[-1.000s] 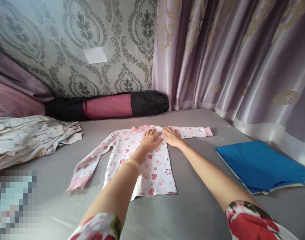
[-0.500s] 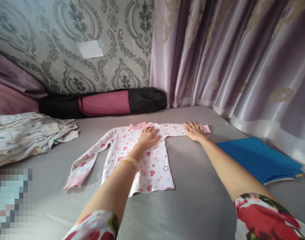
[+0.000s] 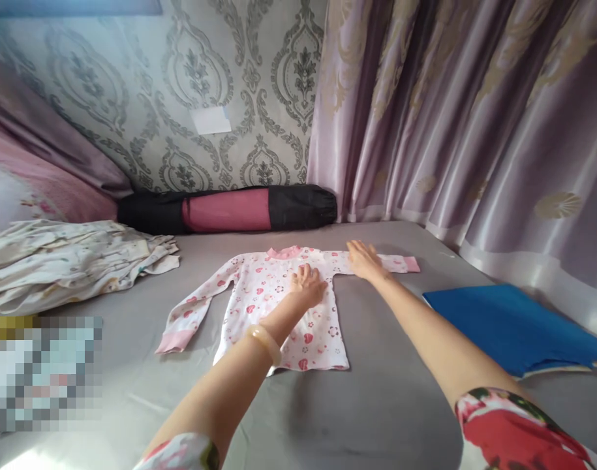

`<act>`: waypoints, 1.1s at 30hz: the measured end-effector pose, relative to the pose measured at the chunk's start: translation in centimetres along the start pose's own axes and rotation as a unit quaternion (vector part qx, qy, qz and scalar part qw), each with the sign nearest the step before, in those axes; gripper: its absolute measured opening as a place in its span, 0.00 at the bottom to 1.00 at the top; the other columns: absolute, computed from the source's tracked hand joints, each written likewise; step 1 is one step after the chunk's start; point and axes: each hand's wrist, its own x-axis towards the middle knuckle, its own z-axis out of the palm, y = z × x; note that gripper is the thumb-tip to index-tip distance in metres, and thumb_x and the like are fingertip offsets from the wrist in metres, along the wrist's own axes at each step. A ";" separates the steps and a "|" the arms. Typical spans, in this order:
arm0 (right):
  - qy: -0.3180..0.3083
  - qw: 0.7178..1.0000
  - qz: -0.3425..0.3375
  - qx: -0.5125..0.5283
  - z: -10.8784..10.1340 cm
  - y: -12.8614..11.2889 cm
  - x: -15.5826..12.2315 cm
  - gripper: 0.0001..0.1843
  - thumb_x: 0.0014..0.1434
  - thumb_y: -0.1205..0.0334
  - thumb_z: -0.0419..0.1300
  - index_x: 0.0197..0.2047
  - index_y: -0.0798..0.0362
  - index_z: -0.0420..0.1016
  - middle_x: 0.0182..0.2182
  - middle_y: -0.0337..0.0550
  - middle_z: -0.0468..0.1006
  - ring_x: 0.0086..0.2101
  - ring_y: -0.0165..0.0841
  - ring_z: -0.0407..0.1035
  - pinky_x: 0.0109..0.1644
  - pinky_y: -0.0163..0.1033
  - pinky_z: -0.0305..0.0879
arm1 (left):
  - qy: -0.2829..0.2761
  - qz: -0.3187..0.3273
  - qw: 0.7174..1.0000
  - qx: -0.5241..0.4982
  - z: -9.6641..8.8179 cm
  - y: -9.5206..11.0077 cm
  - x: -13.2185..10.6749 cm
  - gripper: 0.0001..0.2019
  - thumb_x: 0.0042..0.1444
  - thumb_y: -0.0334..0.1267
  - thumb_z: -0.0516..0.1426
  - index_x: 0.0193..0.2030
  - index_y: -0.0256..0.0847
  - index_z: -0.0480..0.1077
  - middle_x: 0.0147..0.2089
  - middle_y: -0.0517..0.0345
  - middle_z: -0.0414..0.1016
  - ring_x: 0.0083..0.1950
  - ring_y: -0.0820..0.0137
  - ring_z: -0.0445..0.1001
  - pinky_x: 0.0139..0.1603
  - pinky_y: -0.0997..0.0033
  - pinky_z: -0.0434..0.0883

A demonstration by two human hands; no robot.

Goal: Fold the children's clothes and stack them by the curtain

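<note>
A small white long-sleeved shirt (image 3: 254, 294) with pink hearts and flowers lies spread on the grey bed sheet (image 3: 391, 339). Its collar and cuffs are pink. The sleeve on the right stretches straight out; the one on the left slants down towards me. My left hand (image 3: 308, 285), below a pale bangle (image 3: 265, 343), is over the shirt's chest with fingers apart and slightly bent, gripping nothing I can see. Over the upper part of the right-hand sleeve is my right hand (image 3: 365, 260), fingers extended and a little blurred. Whether it touches the cloth, I cannot tell.
Behind the shirt, a long black and pink bag (image 3: 224, 210) lies along the wall. Blue folded cloth (image 3: 513, 329) rests at the right, near the curtain (image 3: 396, 117). Crumpled patterned fabric (image 3: 83, 261) is on the left, with a pixelated item (image 3: 53, 372) nearer me.
My right hand has moved left along the sleeve, from near the cuff towards the shoulder. My left hand has shifted slightly down the chest, its fingers more bent. The camera view has also shifted.
</note>
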 end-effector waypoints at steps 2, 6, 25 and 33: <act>-0.001 0.996 -0.071 0.047 0.2 -4.2 -0.2 0.30 0.67 0.62 0.37 0.70 0.60 0.51 0.69 0.52 0.51 0.68 0.39 0.43 0.69 0.48 0.41 | -0.023 0.011 1.000 -0.015 -0.7 0.2 -2.3 0.22 0.63 0.47 0.46 0.59 0.38 0.63 0.63 0.35 0.61 0.62 0.46 0.62 0.55 0.44 0.65; -0.061 0.985 -0.141 0.085 1.3 -10.6 -0.1 0.31 0.69 0.54 0.37 0.71 0.55 0.50 0.70 0.48 0.47 0.69 0.39 0.38 0.70 0.51 0.37 | -0.073 0.034 0.997 -0.022 -1.9 -0.3 -7.1 0.22 0.62 0.48 0.47 0.58 0.39 0.63 0.60 0.35 0.63 0.62 0.45 0.61 0.53 0.42 0.67; -0.085 0.994 -0.043 0.061 3.0 -12.6 1.9 0.33 0.68 0.45 0.32 0.73 0.43 0.40 0.72 0.43 0.39 0.69 0.43 0.33 0.66 0.68 0.32 | 0.059 -0.143 0.971 -0.182 -7.4 -13.8 -12.1 0.22 0.60 0.46 0.52 0.58 0.40 0.67 0.60 0.47 0.71 0.56 0.62 0.72 0.55 0.68 0.67; -0.090 0.996 -0.021 0.011 0.4 -15.8 2.4 0.30 0.66 0.56 0.47 0.70 0.51 0.52 0.67 0.56 0.55 0.65 0.49 0.49 0.65 0.63 0.41 | 0.011 -0.337 0.939 -0.066 -8.4 -24.0 -15.5 0.21 0.44 0.51 0.61 0.43 0.41 0.72 0.45 0.47 0.78 0.49 0.57 0.75 0.40 0.70 0.70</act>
